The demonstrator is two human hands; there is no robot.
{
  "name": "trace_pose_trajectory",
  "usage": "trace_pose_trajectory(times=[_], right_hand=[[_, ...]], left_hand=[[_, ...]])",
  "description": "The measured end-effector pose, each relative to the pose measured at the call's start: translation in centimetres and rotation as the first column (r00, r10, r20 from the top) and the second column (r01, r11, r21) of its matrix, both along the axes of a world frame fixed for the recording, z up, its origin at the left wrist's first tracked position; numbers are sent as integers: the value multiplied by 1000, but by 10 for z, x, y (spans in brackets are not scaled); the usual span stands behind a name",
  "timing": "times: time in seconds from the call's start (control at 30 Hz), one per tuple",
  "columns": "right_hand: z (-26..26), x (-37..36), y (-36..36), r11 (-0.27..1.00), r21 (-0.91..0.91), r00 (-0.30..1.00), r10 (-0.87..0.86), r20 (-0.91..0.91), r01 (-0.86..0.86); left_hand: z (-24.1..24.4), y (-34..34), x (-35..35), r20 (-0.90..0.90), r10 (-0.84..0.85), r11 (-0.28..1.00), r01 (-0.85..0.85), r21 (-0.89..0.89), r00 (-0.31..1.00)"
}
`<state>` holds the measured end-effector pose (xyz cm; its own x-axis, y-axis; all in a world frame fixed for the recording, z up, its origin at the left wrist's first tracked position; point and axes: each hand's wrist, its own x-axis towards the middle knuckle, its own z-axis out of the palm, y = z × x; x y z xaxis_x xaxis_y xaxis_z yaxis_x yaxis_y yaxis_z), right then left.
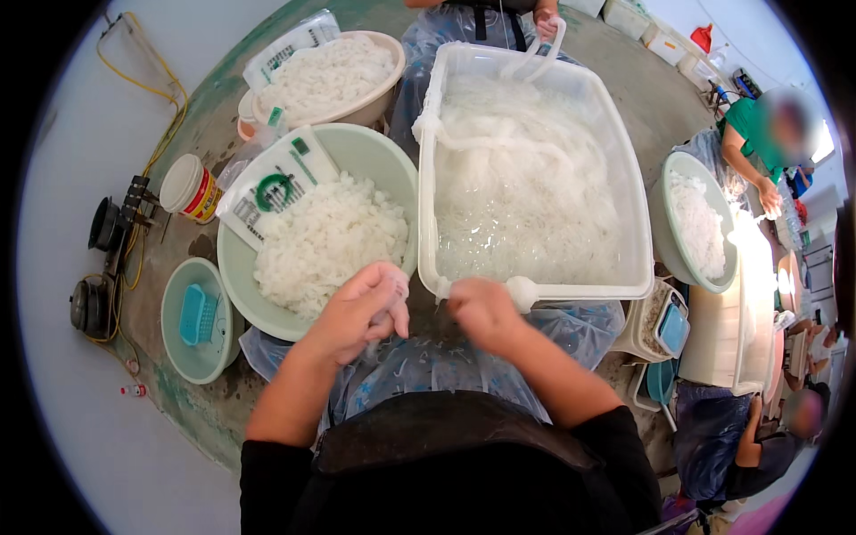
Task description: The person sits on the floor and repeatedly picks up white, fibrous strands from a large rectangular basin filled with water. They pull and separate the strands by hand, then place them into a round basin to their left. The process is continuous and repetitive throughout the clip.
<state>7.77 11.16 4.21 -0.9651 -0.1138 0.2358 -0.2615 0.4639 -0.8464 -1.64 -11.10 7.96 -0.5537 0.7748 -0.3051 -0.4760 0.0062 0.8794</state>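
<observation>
My left hand [374,304] has its fingers curled around a bit of whitish, wet-looking material, at the near right rim of a pale green plastic basin [234,287]. That basin holds a heap of white, fluffy clumps [328,247] and a printed plastic bag [281,190]. Blurred by motion, my right hand [485,311] is closed beside the near left corner of a white plastic tub [632,234]; whether it holds anything cannot be told. Water and pale, stringy material [521,194] fill the tub. A white lump [521,291] sits on its near rim, and another lump on its left rim.
Across the tub a person's hand [548,23] holds a white strand. A cream basin [394,73] of white material stands at back left, a small green basin [170,348] and a lidded bucket [190,187] at left. Containers [655,321] and co-workers are on the right.
</observation>
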Motion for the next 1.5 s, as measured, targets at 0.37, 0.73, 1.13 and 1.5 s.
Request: trace_pose_trajectory(times=[0.37,0.73,1.13,1.5], right_hand=[[-19,19,-22,772,-335,825,564,-28,-540],[-84,27,-12,922,-242,843,378,384,-303],[12,9,10,999,-8,902,44,430,-46],[43,0,4,743,-591,900,431,65,-313]], left_hand=[[-107,31,29,256,146,988,-154,11,955],[-133,30,36,-23,126,958,-128,-256,992],[-62,28,9,-82,295,931,-306,-200,952],[-25,40,19,-668,330,913,-405,48,667]])
